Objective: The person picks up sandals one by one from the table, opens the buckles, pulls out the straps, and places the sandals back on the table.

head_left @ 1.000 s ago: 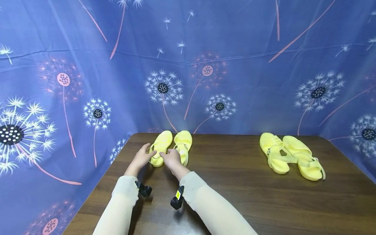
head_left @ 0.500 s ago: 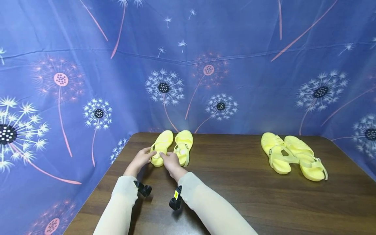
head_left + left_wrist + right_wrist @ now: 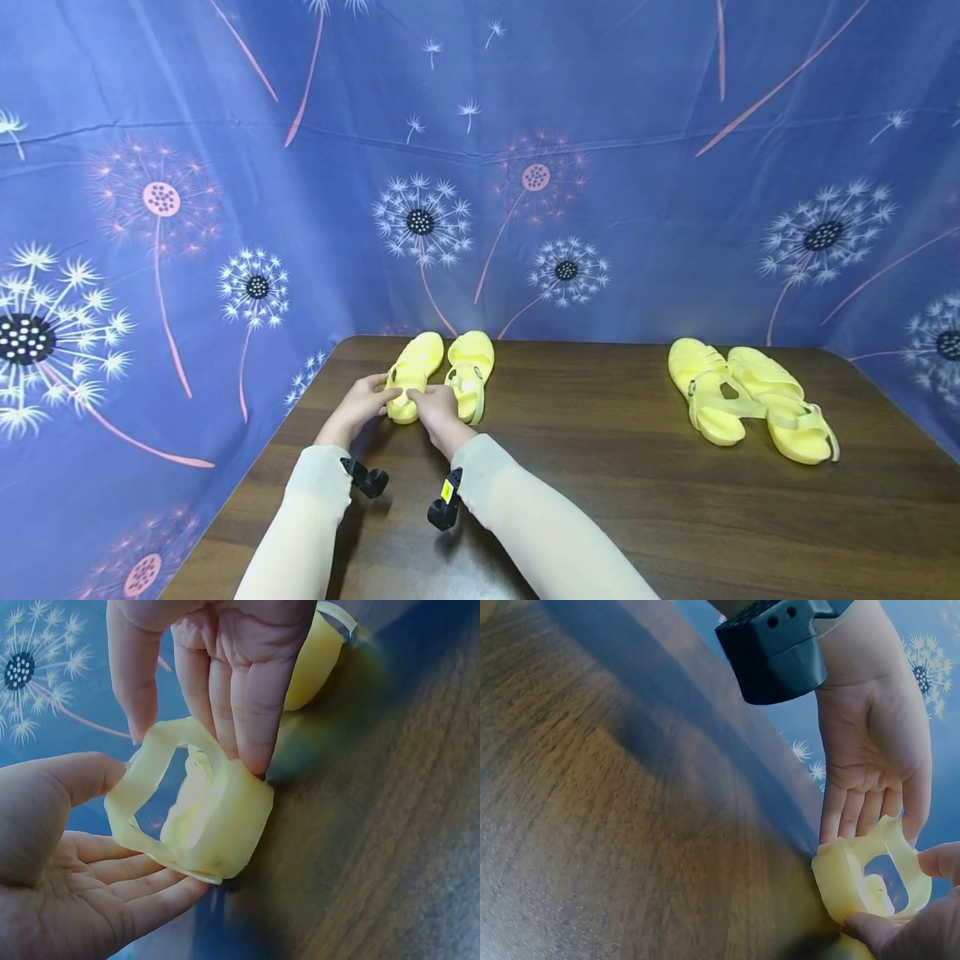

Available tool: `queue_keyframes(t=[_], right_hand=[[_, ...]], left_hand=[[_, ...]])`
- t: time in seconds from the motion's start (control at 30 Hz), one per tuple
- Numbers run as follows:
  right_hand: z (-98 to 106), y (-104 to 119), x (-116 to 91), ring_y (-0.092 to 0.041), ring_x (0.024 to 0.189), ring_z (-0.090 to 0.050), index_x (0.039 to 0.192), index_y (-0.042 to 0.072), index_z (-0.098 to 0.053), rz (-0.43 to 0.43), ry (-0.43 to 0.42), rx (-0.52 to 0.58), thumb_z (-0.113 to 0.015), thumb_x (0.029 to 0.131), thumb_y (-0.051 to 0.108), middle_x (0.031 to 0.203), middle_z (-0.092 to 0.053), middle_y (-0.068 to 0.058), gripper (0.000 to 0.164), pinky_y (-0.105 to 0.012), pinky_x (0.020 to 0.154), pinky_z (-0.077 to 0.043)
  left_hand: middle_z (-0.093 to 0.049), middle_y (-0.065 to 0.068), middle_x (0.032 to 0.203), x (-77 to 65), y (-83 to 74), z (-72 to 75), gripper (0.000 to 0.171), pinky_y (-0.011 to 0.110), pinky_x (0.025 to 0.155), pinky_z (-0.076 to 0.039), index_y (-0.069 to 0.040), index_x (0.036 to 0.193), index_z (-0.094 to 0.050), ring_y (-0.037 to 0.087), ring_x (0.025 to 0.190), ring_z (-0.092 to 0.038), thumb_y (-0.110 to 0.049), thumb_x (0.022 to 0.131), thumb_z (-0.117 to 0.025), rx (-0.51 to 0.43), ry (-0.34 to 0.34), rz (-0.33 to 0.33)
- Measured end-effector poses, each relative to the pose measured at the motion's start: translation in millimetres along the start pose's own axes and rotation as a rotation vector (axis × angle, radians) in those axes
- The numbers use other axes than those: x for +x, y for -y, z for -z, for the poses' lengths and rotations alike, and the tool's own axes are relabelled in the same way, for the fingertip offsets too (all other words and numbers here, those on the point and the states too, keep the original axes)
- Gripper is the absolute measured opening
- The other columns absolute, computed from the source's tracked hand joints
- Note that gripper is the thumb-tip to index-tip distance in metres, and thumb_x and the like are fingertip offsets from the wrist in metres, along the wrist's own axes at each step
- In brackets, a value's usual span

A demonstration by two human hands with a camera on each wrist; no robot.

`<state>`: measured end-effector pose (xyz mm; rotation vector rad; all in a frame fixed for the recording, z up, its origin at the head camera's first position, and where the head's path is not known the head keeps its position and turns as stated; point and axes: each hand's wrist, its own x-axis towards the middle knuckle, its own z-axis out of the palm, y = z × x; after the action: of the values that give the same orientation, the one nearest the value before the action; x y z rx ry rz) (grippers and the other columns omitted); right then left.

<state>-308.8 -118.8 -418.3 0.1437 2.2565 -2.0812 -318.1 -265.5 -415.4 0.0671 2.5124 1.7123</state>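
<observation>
Both hands are at the heel end of a yellow sandal (image 3: 415,360), the leftmost one on the table. From the left side, my left hand (image 3: 362,402) grips it, the thumb on the strap and the fingers along the side. My right hand (image 3: 437,408) holds the opposite side, thumb at the strap's top edge and fingers down the outer wall. In the left wrist view the sandal's heel strap (image 3: 240,821) stands up as a loop between the hands. Close on the right lies a matching yellow sandal (image 3: 468,367), its heel partly behind my right hand.
Another pair of yellow sandals (image 3: 716,404) lies angled at the right of the brown wooden table (image 3: 585,467). A blue dandelion-print cloth (image 3: 637,208) hangs behind and to the left. Each wrist wears a black camera mount (image 3: 444,504).
My hands have closed in on the left sandal's heel, the fingers going from apart to gripping both sides. The sandals stay in nearly the same place; the view shifts slightly.
</observation>
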Motion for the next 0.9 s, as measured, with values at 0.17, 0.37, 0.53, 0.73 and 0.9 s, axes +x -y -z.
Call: queue_keyframes(t=[0.17, 0.37, 0.53, 0.73, 0.9], right_hand=[[2, 6, 0, -0.02, 0.1, -0.058, 0.113, -0.008, -0.066, -0.019, -0.027, 0.014, -0.069, 0.087, 0.018, 0.115, -0.066, -0.016, 0.037, -0.035, 0.091, -0.052], [4, 7, -1, -0.022, 0.104, -0.06, 0.114, -0.008, -0.066, -0.023, -0.033, 0.013, -0.07, 0.085, 0.018, 0.117, -0.066, -0.017, 0.039, -0.034, 0.091, -0.053], [4, 8, -3, -0.025, 0.107, -0.061, 0.116, -0.009, -0.065, -0.003, -0.039, 0.002, -0.07, 0.084, 0.019, 0.118, -0.065, -0.019, 0.042, -0.036, 0.092, -0.053], [6, 13, -4, -0.027, 0.11, -0.061, 0.118, -0.01, -0.063, 0.019, -0.027, -0.009, -0.069, 0.084, 0.018, 0.121, -0.064, -0.021, 0.044, -0.037, 0.093, -0.052], [8, 19, -5, -0.018, 0.092, -0.06, 0.111, -0.008, -0.068, 0.035, -0.036, -0.005, -0.068, 0.083, 0.016, 0.107, -0.068, -0.013, 0.037, -0.03, 0.081, -0.054]], left_hand=[[-0.035, 0.034, 0.147, 1.8, -5.4, -0.9, 0.06, 0.043, 0.098, -0.051, 0.014, 0.146, -0.023, 0.041, 0.127, -0.05, -0.012, 0.099, -0.051, -0.025, -0.023, 0.022], [-0.04, 0.035, 0.143, 0.3, -8.4, -2.7, 0.059, 0.037, 0.092, -0.055, 0.015, 0.145, -0.025, 0.037, 0.122, -0.054, -0.01, 0.099, -0.053, -0.033, -0.057, 0.038], [-0.043, 0.034, 0.141, -4.5, -13.0, -3.9, 0.058, 0.034, 0.089, -0.056, 0.014, 0.144, -0.029, 0.032, 0.118, -0.058, -0.011, 0.098, -0.054, -0.041, -0.085, 0.046], [-0.043, 0.035, 0.14, -3.5, -17.9, -3.6, 0.056, 0.039, 0.096, -0.052, 0.016, 0.143, -0.029, 0.029, 0.116, -0.058, -0.009, 0.099, -0.053, -0.069, -0.096, 0.035], [-0.046, 0.034, 0.137, -7.4, -26.5, -1.8, 0.057, 0.039, 0.095, -0.053, 0.016, 0.141, -0.031, 0.031, 0.115, -0.059, -0.011, 0.097, -0.056, -0.084, -0.095, 0.006]])
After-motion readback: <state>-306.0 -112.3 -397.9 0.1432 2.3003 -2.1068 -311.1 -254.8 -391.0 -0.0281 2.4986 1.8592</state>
